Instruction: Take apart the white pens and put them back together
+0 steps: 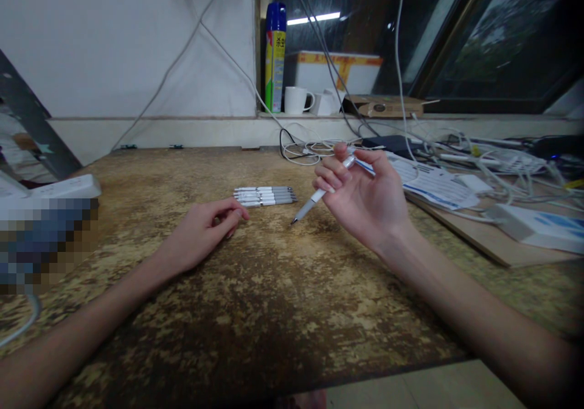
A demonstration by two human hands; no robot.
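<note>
My right hand [360,196] is raised above the table, its palm turned toward me. Its fingers are curled around a white and grey pen [314,199], whose dark tip points down and to the left. Several similar pens [269,196] lie side by side in a neat row on the worn wooden table [255,311]. By the left end of that row my left hand [207,229] rests on the tabletop. Its fingers are curled with the thumb against them, and I see nothing in them.
Tangled cables [493,159], a printed sheet [433,181] and a white power strip [538,226] lie at the right, partly on a thin board [479,238]. Another power strip [68,187] is at the left. A spray can [275,62] and white mug [297,100] stand on the sill.
</note>
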